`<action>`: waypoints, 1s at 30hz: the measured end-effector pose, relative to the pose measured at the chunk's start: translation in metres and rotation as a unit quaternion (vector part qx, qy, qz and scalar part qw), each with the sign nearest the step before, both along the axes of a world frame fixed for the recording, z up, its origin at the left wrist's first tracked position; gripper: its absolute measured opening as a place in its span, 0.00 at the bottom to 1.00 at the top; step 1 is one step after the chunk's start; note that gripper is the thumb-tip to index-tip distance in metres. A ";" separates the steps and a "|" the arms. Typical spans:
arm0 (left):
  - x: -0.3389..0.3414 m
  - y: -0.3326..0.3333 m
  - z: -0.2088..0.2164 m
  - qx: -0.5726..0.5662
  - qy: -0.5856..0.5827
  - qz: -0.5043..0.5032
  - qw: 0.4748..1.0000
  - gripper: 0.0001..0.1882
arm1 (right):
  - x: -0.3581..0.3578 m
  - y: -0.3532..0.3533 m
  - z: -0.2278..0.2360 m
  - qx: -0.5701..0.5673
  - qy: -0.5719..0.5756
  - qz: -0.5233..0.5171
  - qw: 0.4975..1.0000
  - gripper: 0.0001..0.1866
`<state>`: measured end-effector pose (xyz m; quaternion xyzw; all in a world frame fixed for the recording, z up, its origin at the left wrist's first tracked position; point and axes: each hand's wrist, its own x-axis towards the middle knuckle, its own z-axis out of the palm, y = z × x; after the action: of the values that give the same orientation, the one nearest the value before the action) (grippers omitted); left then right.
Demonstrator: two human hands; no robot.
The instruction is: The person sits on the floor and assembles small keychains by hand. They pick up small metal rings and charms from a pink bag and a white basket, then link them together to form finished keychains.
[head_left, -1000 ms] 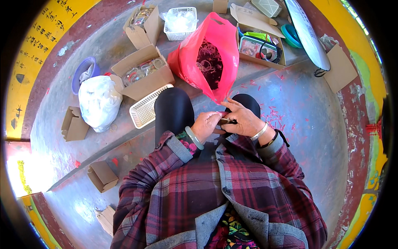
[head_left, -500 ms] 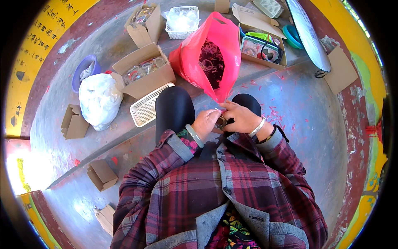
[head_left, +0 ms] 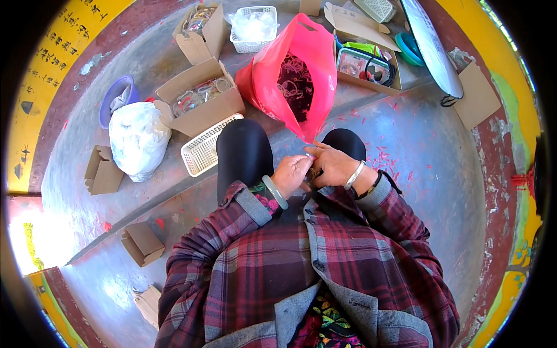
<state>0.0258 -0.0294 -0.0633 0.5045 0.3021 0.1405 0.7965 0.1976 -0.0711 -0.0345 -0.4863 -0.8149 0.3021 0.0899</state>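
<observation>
- My left hand [head_left: 291, 174] is on the near side of the pink bag [head_left: 262, 87]. Its fingers are bent in, and it pinches a small thing [head_left: 311, 174].
- My right hand [head_left: 336, 167] is just beside it, by the near tip of the pink bag. Its fingers are curled in on the small thing too. I can't tell if they touch the bag.
- The small thing is between my hands, close to the pink bag's near tip. My fingers hide most of it, so I can't tell what it is.
- The pink bag stands open, with curly pink bits [head_left: 292, 88] inside.
- Left of the bag are a brown box [head_left: 216, 118] of round things and a long white basket [head_left: 204, 170].
- Right of it, pink scraps [head_left: 383, 159] lie on the floor.
</observation>
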 end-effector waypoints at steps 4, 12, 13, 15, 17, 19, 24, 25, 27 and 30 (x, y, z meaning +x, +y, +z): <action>0.001 0.001 0.017 0.003 0.002 0.052 0.999 0.19 | -0.001 -0.002 0.010 0.017 0.083 -0.091 0.992 0.13; -0.002 -0.001 0.003 -0.021 -0.003 -0.005 1.000 0.18 | -0.009 -0.003 -0.001 -0.053 -0.055 -0.045 0.996 0.15; -0.002 -0.002 0.002 -0.024 -0.003 -0.007 1.000 0.18 | -0.008 -0.002 -0.001 -0.049 -0.058 -0.022 0.997 0.16; -0.002 0.000 0.000 -0.043 -0.004 0.016 0.999 0.18 | -0.007 0.001 0.002 -0.040 -0.064 0.024 0.997 0.16; -0.002 0.003 0.003 -0.069 -0.020 0.053 0.996 0.18 | -0.002 -0.001 0.010 -0.063 0.059 -0.093 0.992 0.15; -0.001 0.006 0.014 -0.104 -0.053 0.102 0.988 0.18 | 0.002 -0.004 0.018 -0.056 0.171 -0.177 0.968 0.16; -0.005 0.011 0.016 -0.133 -0.054 0.109 0.984 0.19 | 0.002 -0.008 0.026 0.022 0.233 -0.253 0.939 0.17; -0.004 0.010 0.015 -0.132 -0.059 0.107 0.984 0.19 | 0.001 -0.009 0.025 0.052 0.218 -0.256 0.940 0.16; -0.003 0.008 0.015 -0.133 -0.071 0.100 0.984 0.19 | -0.003 -0.010 0.024 0.076 0.205 -0.259 0.941 0.16; -0.003 0.006 0.019 -0.135 -0.086 0.090 0.983 0.18 | -0.006 -0.011 0.022 0.091 0.170 -0.262 0.946 0.14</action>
<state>0.0233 -0.0239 -0.0446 0.3495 0.2931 0.2120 0.8643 0.1912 -0.0824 -0.0129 -0.6144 -0.6551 0.2706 0.3467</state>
